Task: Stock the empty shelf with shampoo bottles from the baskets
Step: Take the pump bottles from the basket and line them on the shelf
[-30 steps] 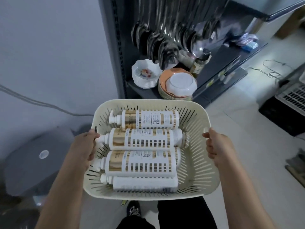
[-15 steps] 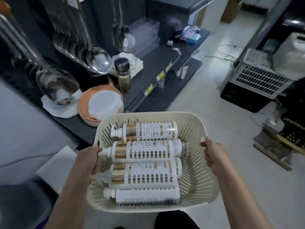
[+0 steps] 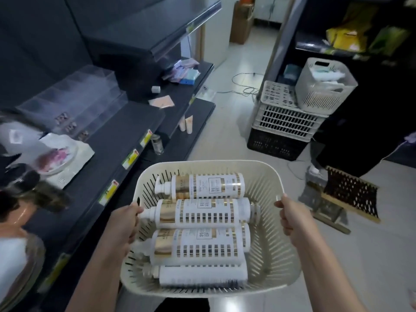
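Note:
I carry a cream slotted basket [image 3: 273, 262] in front of me at waist height. My left hand [image 3: 122, 224] grips its left rim and my right hand [image 3: 292, 216] grips its right rim. Inside lie several white-and-gold shampoo bottles on their sides, pump heads to the left; the farthest shampoo bottle [image 3: 207, 185] is near the far rim, another shampoo bottle [image 3: 202, 213] lies behind it. A dark shelf [image 3: 117, 140] with yellow price tags runs along my left, its middle stretch bare.
Plates [image 3: 56, 158] and clear dividers [image 3: 74, 102] sit on the shelf at left, small packets [image 3: 184, 70] farther along. Stacked crates [image 3: 286, 122] with a second cream basket [image 3: 324, 86] stand ahead on the tiled floor. A wooden-edged mat [image 3: 346, 197] lies at right.
My view has swung right along the aisle; the ladles and bowls have slid out at left, and the bare shelf stretch and stacked crates have come into view. Both hands keep their grip.

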`<action>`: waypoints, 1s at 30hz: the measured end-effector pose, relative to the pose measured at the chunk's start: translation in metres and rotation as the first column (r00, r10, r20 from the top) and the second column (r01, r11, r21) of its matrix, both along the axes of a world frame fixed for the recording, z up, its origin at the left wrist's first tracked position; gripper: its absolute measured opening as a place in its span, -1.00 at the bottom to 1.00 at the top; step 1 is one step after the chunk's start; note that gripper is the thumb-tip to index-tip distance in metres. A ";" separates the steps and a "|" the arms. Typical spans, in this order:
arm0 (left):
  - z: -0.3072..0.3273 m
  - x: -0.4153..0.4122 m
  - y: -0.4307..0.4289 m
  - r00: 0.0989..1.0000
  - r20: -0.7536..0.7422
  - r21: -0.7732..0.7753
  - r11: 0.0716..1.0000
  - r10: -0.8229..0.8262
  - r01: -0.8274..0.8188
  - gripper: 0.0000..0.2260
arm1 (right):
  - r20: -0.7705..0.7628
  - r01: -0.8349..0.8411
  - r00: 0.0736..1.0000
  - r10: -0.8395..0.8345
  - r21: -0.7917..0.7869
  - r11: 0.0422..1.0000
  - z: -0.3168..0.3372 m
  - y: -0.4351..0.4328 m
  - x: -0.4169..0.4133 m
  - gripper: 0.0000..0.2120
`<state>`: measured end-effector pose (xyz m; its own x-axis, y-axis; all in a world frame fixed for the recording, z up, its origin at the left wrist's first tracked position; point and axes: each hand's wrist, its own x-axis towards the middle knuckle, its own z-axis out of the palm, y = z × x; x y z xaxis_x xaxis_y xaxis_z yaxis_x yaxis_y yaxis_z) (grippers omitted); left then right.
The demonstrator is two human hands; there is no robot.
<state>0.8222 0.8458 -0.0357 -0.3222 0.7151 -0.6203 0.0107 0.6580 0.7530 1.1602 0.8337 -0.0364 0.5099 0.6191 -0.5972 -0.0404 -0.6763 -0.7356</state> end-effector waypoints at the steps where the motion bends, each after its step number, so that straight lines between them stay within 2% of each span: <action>1: -0.003 0.010 0.024 1.000 0.003 0.000 1.000 -0.018 0.018 -0.74 | 0.002 0.013 1.000 -0.013 -0.001 1.000 -0.002 0.018 0.011 -0.66; 15: -0.011 0.144 0.358 0.976 -0.040 0.046 0.976 -0.213 0.214 -0.69 | -0.027 0.226 0.974 -0.226 0.000 0.974 -0.003 0.273 0.138 -0.67; 24: -0.019 0.247 0.532 0.956 -0.069 0.035 0.957 -0.286 0.288 -0.71 | -0.042 0.251 0.967 -0.251 -0.001 0.968 -0.009 0.429 0.232 -0.69; 30: -0.023 0.306 0.661 0.916 -0.103 0.003 0.920 -0.389 0.391 -0.66 | -0.085 0.369 0.926 -0.368 -0.006 0.930 -0.015 0.516 0.282 -0.72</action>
<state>1.1285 1.5070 -0.0589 -0.0733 0.8103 -0.5814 0.3378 0.5687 0.7500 1.4423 1.3498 -0.0511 0.6516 0.4033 -0.6425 -0.3469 -0.5949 -0.7251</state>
